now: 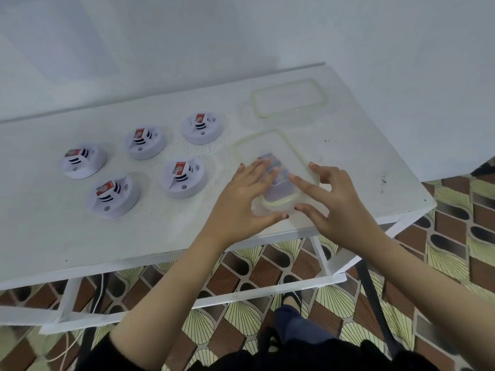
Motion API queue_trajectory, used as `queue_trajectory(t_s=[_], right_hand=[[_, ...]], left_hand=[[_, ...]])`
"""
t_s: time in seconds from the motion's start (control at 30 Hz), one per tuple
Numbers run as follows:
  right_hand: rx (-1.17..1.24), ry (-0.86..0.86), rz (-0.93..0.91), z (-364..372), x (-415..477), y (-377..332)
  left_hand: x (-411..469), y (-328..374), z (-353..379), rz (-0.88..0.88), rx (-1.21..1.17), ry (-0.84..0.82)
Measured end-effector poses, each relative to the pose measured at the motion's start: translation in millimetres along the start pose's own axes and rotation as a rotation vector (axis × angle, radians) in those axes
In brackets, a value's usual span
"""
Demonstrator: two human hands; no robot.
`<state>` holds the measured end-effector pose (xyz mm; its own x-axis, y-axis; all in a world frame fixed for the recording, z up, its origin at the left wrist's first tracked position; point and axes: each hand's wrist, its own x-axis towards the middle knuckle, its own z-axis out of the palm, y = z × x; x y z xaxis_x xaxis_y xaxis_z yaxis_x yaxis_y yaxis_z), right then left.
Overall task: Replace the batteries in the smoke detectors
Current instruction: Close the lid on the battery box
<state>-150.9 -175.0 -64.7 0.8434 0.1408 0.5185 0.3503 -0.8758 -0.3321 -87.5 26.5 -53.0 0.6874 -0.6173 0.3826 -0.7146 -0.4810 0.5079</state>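
Several white round smoke detectors lie on the white table (53,236), among them one at the far left (81,163), one in the middle (184,176) and one at the back (201,129). A red battery (180,167) sits on top of each. A clear lidded container (284,148) with a green seal stands at the table's front right, with bluish batteries (269,158) blurred inside. My left hand (245,202) lies over its lid, thumb at the near corner. My right hand (341,207) grips the container's right side, index finger on the lid.
A second clear container (290,99) with a green-rimmed lid stands at the back right, near the wall. The table's front edge runs just below my wrists. Below are the white table frame (203,301), a patterned floor and a loose cable (67,346).
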Motion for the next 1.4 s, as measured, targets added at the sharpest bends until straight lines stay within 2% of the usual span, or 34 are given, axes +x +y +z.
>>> queue_trajectory(t_s=[0.27,0.37,0.43,0.53,0.63,0.73,0.8,0.87,0.93,1.13,1.27,1.4], right_hand=[[-0.038,0.057,-0.067,2.5,1.0,5.2],[-0.034,0.048,-0.069,2.5,1.9,8.5],[-0.024,0.015,-0.065,0.6,2.1,10.6],[0.039,-0.038,-0.059,-5.0,6.5,18.3],[0.112,-0.095,-0.014,-13.7,13.1,26.8],[0.217,-0.108,0.175,-21.3,16.0,22.2],[0.380,-0.077,0.309,-24.1,17.6,10.5],[0.578,-0.056,0.408,-24.2,17.9,3.1],[0.690,-0.073,0.493,-25.5,19.8,2.2],[0.735,-0.078,0.531,-30.7,34.7,29.4],[0.750,0.001,0.602,-34.7,48.7,47.7],[0.722,0.018,0.588,-30.5,60.7,59.7]], left_hand=[[1.3,-1.1,13.8,0.112,0.265,0.216],[2.6,-2.5,12.8,0.139,0.285,0.211],[3.6,-3.6,6.5,0.138,0.209,0.167],[4.6,-3.5,-5.3,0.049,0.010,0.112],[9.1,-2.3,-11.2,-0.140,-0.081,0.162],[17.8,-5.5,-17.8,-0.405,-0.144,0.149],[22.6,-10.3,-24.3,-0.542,-0.336,0.072],[24.1,-14.8,-28.8,-0.541,-0.461,0.063],[25.0,-17.9,-30.6,-0.527,-0.438,0.105],[30.6,-4.6,-19.1,-0.541,-0.328,0.126],[36.2,-1.7,-12.0,-0.502,-0.364,0.135],[46.9,-0.4,-4.4,-0.497,-0.396,0.154]])
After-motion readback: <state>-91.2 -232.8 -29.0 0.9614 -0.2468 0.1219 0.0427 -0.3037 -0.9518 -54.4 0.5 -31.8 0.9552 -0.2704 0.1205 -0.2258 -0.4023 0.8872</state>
